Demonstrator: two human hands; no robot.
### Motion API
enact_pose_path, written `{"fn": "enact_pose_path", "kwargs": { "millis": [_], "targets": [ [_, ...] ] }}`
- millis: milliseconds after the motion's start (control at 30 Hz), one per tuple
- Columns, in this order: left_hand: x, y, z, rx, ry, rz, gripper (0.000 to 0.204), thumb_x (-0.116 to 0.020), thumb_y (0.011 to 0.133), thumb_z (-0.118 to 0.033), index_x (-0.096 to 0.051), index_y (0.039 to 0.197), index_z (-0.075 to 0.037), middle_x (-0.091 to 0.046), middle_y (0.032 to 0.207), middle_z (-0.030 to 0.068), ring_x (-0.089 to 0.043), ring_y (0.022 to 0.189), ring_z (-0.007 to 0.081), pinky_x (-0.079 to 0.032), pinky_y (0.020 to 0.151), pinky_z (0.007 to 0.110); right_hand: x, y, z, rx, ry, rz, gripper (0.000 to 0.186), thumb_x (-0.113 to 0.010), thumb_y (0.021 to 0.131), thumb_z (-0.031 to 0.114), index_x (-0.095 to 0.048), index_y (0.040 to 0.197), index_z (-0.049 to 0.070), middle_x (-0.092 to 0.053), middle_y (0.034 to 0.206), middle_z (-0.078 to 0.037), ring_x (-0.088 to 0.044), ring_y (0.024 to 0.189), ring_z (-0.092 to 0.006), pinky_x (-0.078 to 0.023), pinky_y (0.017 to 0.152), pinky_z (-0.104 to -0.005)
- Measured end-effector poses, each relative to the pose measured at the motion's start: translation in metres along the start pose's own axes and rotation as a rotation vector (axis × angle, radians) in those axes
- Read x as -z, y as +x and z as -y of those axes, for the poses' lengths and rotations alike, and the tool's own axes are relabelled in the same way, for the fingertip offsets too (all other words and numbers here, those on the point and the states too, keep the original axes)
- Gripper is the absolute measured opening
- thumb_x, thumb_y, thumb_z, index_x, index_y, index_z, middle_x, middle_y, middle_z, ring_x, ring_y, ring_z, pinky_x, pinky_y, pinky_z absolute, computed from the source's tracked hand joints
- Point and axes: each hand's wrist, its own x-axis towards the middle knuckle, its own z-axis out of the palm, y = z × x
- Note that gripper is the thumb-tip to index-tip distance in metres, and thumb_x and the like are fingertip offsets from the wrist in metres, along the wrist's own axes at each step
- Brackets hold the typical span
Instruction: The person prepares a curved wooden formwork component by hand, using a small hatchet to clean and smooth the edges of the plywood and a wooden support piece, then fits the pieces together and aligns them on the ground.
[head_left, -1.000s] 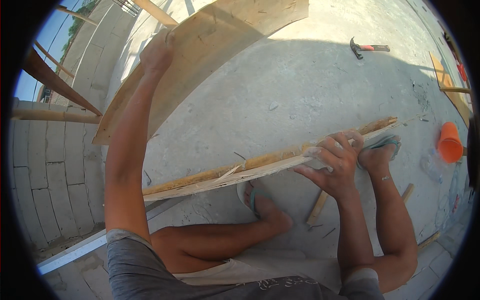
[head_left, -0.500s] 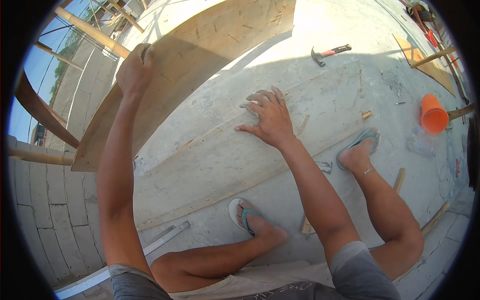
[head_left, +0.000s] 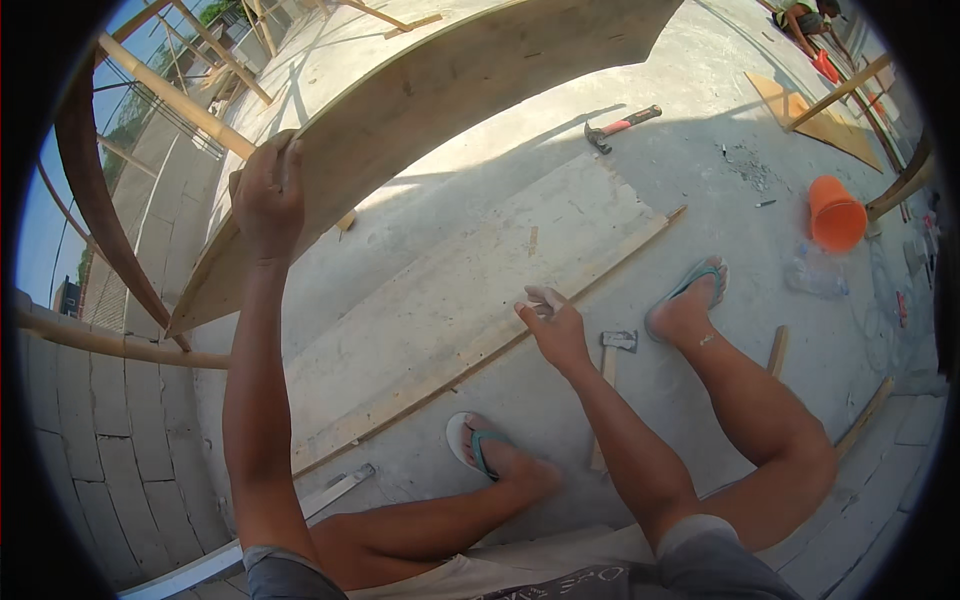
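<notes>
My left hand (head_left: pixel 272 195) is closed round the upper edge of a thin plywood panel (head_left: pixel 420 120), which stands tilted and bows along its length. A second flat wooden panel (head_left: pixel 440 310) lies on the concrete, with a batten (head_left: pixel 440 400) along its near edge. Right over that near edge is my right hand (head_left: pixel 553 325). Its thumb is out to the left and its fingers are half curled, with nothing visible between them. Whether it touches the panel is hard to see. Just nearer lies a wooden-handled hammer (head_left: pixel 618 342), its handle partly behind my right forearm.
A claw hammer (head_left: pixel 625 124) lies beyond the panel. To the right stand an orange bucket (head_left: pixel 837 215) and a clear plastic bottle (head_left: pixel 815 272). A wooden pole (head_left: pixel 180 95) and block wall (head_left: pixel 90 430) are at left. Another person (head_left: pixel 805 20) crouches far right.
My right hand has drawn back from over the lying panel to its near edge, its spread fingers now curling. The lying panel has shifted, showing its batten. The standing panel has swung slightly.
</notes>
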Motion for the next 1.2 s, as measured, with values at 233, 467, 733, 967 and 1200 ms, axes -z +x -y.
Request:
{"fn": "enact_pose_path", "kwargs": {
  "millis": [233,467,733,967,1200],
  "targets": [
    [0.026,-0.060,-0.024,0.023,-0.216,0.333,0.021,-0.067,0.098,-0.028,-0.072,0.109,-0.011,-0.074,0.093,0.0076,-0.066,0.081,0.0219,-0.042,0.080,0.034,0.073,-0.054,-0.070,-0.178,-0.533,-0.338,0.055,-0.079,0.081,0.035,-0.058,0.120,0.002,-0.059,0.111,-0.018,-0.063,0.100,-0.0334,-0.052,0.087,-0.0439],
    [0.045,-0.144,-0.023,0.294,-0.494,0.590,0.025,-0.064,0.100,-0.029,-0.070,0.110,-0.008,-0.073,0.089,0.0125,-0.068,0.079,0.0253,-0.049,0.073,0.035,0.086,-0.135,-0.138,-0.368,-0.668,-0.084,0.067,-0.081,0.077,0.040,-0.052,0.120,-0.004,-0.060,0.116,-0.024,-0.062,0.112,-0.0395,-0.052,0.093,-0.0474],
    [0.059,-0.148,-0.047,0.190,-0.138,0.855,0.042,-0.064,0.095,-0.049,-0.068,0.108,-0.008,-0.071,0.083,0.0173,-0.071,0.083,0.0354,-0.053,0.073,0.045,0.084,-0.110,-0.137,-0.736,0.181,-0.104,0.043,-0.072,0.086,0.026,-0.053,0.108,-0.006,-0.066,0.086,-0.017,-0.069,0.070,-0.0285,-0.056,0.061,-0.0411],
    [0.054,-0.151,-0.030,0.164,0.041,0.858,0.047,-0.067,0.090,-0.056,-0.067,0.108,-0.012,-0.069,0.072,0.0128,-0.070,0.074,0.0343,-0.054,0.063,0.046,0.043,-0.095,-0.039,-0.065,-0.090,-0.240,0.034,-0.062,0.096,0.024,-0.049,0.116,-0.001,-0.064,0.075,-0.017,-0.064,0.064,-0.0286,-0.050,0.057,-0.0434],
    [0.033,-0.147,-0.033,0.091,-0.011,0.762,0.046,-0.067,0.089,-0.056,-0.065,0.105,-0.013,-0.070,0.073,0.0109,-0.070,0.074,0.0322,-0.054,0.062,0.045,0.020,-0.041,-0.008,0.135,-0.317,-0.293,0.035,-0.057,0.101,0.028,-0.049,0.119,-0.001,-0.067,0.083,-0.031,-0.066,0.083,-0.0507,-0.050,0.071,-0.0532]
  ]
}}
